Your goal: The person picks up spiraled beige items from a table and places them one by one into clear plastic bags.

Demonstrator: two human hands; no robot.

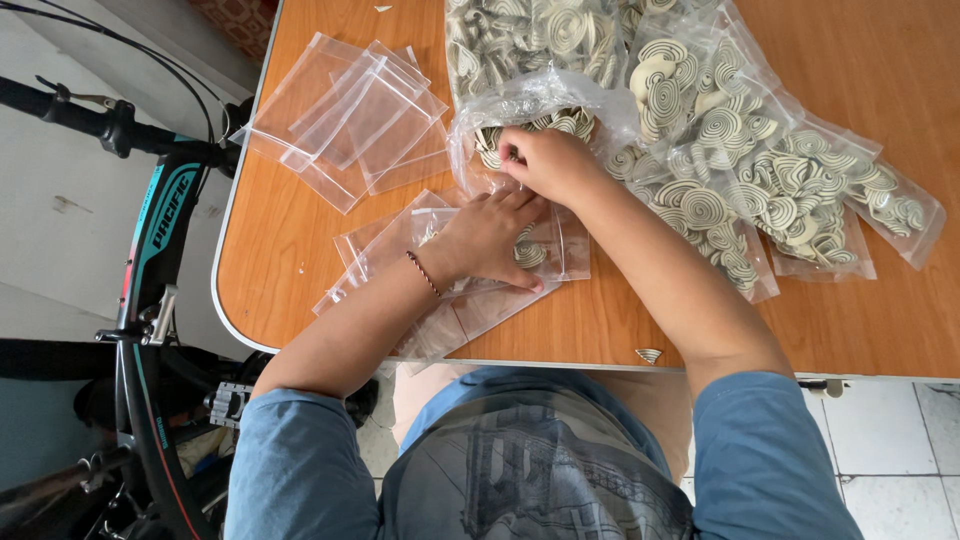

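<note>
We see an orange wood-grain desk [300, 270] with a pale rounded edge. Taking the big clear bag of swirl-patterned pieces [520, 50] at the top middle as our landmark: left of it lies a loose heap of empty clear zip bags [350, 115]; below it, a second spread of flat zip bags [420, 290], one holding a few swirl pieces; right of it, several filled small bags [800, 190] overlap. One stray swirl piece [649, 354] sits far below, at the desk's near edge.
</note>
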